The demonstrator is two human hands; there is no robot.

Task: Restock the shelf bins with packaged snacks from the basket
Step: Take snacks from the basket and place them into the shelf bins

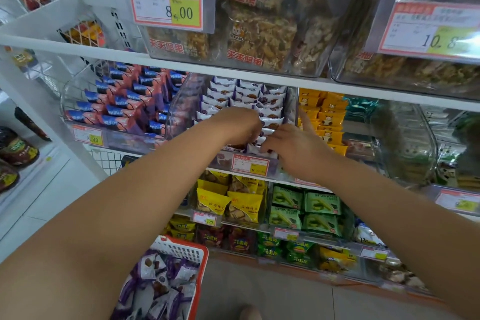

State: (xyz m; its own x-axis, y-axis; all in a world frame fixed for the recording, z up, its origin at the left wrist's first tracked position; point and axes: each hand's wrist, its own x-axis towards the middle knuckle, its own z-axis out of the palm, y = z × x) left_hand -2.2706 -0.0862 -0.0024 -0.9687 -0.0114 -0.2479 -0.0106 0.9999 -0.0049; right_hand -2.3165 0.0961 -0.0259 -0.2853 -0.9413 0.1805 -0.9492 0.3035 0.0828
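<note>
White-and-purple snack packets (pixel 270 112) in rows, filling clear bin (pixel 292 101) directly under both hands. Left hand (pixel 241 125) curled down onto front rows, fingers hidden; grasp not determinable. Right hand (pixel 293 145) pinching front packet, index finger raised beside it. For clean stocking: seat each packet upright, label forward, flush with row behind; close gaps before fetching more. Count: two hands; one red basket (pixel 200 267) below left forearm, roughly a dozen packets visible inside; binned packets too overlapped to count.
</note>
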